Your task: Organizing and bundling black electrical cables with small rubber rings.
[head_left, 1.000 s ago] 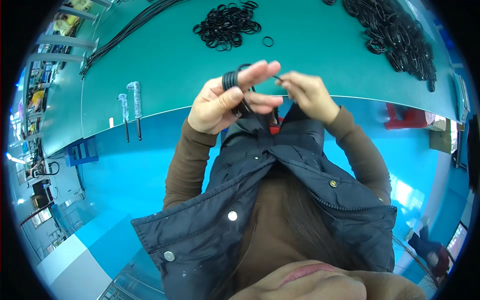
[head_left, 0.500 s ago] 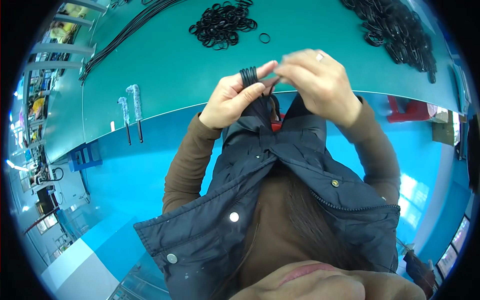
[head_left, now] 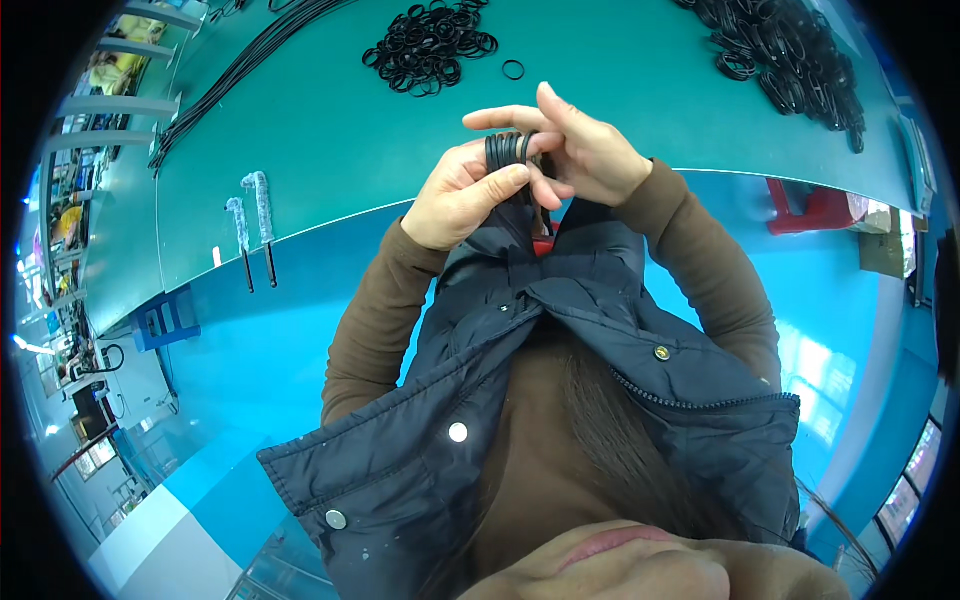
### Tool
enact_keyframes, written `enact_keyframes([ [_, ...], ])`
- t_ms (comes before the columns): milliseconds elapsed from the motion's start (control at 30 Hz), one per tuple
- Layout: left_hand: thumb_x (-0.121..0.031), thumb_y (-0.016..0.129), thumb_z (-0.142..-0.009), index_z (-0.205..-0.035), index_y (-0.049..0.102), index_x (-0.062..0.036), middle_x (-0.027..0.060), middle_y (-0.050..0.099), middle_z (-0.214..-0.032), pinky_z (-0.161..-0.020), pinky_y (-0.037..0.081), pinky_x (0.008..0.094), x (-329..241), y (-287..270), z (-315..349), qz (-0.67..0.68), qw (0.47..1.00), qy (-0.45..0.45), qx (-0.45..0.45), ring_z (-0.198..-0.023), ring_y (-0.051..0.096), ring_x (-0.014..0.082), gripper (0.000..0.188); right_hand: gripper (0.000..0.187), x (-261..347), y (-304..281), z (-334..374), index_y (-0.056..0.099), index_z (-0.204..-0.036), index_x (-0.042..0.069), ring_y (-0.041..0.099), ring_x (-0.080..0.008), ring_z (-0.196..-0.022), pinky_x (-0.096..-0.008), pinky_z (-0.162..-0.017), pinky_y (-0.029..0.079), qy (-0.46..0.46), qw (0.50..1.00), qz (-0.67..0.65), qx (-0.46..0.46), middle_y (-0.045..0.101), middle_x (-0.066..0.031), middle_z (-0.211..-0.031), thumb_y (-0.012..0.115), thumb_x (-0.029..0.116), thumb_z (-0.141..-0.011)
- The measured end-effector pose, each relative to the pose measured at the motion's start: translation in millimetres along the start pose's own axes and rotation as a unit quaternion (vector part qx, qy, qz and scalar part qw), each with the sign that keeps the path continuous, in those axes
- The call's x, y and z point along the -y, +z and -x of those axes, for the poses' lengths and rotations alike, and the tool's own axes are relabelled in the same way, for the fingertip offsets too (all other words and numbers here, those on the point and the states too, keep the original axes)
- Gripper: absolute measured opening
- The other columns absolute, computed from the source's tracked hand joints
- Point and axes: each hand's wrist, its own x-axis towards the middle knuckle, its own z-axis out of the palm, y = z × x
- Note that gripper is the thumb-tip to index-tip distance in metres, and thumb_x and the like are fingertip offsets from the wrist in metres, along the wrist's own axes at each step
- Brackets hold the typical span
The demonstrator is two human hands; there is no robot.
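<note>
Left hand (head_left: 468, 195) is seen clenched around a stack of black rings (head_left: 510, 150), gripped between thumb and fingers just above the chest. Right hand (head_left: 580, 150) is pressed against the stack from the right, fingers partly spread and touching the rings (nothing else can be made out in its grip). The stack's axis runs roughly left to right, between both hands. Beyond, on the green bench (head_left: 620, 90), a loose ring (head_left: 513, 69) is found, then a pile (head_left: 428, 45); a larger heap (head_left: 790, 60) lies far right.
</note>
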Motion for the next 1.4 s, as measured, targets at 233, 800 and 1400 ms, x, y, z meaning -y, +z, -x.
enact_keyframes([
  [233, -0.01, 0.047, -0.098, -0.121, 0.054, 0.0054, 0.0157, 0.068, -0.094, -0.07, 0.052, 0.0238, 1, 0, -7, 0.089, 0.996, 0.007, -0.015, -0.071, 0.062, 0.0173, 0.029, 0.075, 1, 31, -5, 0.036, -0.14, -0.005, 0.065, -0.0254, -0.074, -0.0293, -0.054, 0.058, -0.001, 0.991, -0.071, -0.112, 0.058, -0.0252, -0.118, 0.027, 0.057, -0.097],
  [800, -0.006, 0.049, -0.097, -0.116, 0.053, 0.0064, 0.0117, 0.066, -0.082, -0.068, 0.051, 0.0225, 27, -7, -14, -0.041, 0.996, 0.011, -0.077, -0.076, 0.063, 0.0165, 0.024, 0.037, -5, 22, -7, 0.059, -0.108, -0.002, 0.061, -0.0123, -0.06, -0.0161, -0.038, 0.046, 0.086, 0.945, 0.181, -0.257, 0.063, -0.015, -0.096, 0.07, 0.025, -0.086],
  [1400, -0.016, 0.05, -0.099, -0.119, 0.057, 0.0023, 0.0097, 0.064, -0.095, -0.077, 0.051, 0.0247, 8, 2, -6, -0.147, 0.972, -0.089, -0.158, -0.085, 0.061, 0.0158, 0.028, 0.029, -1, 23, -15, 0.059, -0.105, 0.0, 0.065, -0.019, -0.085, -0.0277, -0.072, 0.056, -0.022, 0.906, 0.304, -0.293, 0.066, -0.0156, -0.105, 0.065, 0.025, -0.091],
])
